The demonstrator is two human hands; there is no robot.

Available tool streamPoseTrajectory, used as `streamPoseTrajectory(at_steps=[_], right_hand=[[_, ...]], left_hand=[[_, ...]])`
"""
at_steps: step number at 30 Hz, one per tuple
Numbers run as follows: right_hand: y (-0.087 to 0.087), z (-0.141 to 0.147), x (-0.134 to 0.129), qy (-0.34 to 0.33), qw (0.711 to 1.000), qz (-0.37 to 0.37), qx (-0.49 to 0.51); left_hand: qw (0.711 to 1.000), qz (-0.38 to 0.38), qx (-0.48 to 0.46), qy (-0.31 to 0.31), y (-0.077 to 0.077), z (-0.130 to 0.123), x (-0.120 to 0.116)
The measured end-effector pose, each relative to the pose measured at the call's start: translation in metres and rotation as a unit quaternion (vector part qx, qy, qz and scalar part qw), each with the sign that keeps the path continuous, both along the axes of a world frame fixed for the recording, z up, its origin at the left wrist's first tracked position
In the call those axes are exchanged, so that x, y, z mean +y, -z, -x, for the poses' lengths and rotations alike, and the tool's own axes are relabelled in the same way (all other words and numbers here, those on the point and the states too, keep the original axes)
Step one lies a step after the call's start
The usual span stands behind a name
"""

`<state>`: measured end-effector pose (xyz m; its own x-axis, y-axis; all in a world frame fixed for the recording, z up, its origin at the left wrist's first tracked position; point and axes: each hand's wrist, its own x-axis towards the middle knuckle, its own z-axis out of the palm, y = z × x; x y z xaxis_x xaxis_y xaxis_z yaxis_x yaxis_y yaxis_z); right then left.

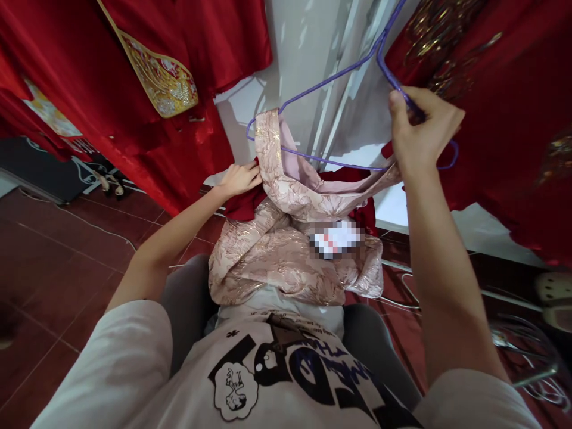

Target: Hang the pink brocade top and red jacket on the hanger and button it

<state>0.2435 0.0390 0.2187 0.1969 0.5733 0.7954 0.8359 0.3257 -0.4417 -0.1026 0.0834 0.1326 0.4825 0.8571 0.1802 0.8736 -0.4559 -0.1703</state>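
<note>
A pink brocade dress (290, 190) with gold threads lies over my lap, its upper part lifted onto a purple hanger (330, 78). One strap loops over the hanger's left end. High on the right side, my right hand (422, 128) is closed around the hanger's arm, close to the dress's other strap, which it partly hides. My left hand (243, 179) pinches the dress's edge below the left strap, with dark red cloth (245, 202) beside the fingers. A blurred white rectangle (337, 239) rests on the dress's lower folds.
Red garments with gold embroidery hang at the left (241, 42) and right (504, 119). Behind the hanger is a pale panel (308, 36). Cables and shoes (109, 183) lie on the red tiled floor (36, 268). A metal stand (531, 375) is at lower right.
</note>
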Motion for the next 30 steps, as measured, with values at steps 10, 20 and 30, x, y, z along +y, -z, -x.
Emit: streamPoseTrajectory(at_steps=[10,20,30], right_hand=[[0.001,-0.006,0.003,-0.072,0.996,-0.038,0.026],[0.002,-0.005,0.006,-0.050,0.998,0.004,0.046],[0.001,-0.004,0.005,-0.045,0.998,0.021,0.045]], left_hand=[[0.992,-0.023,0.026,0.120,-0.002,0.012,-0.007],[0.999,-0.027,-0.018,0.044,0.011,0.008,0.009],[0.995,0.050,0.037,0.080,-0.012,-0.003,0.004]])
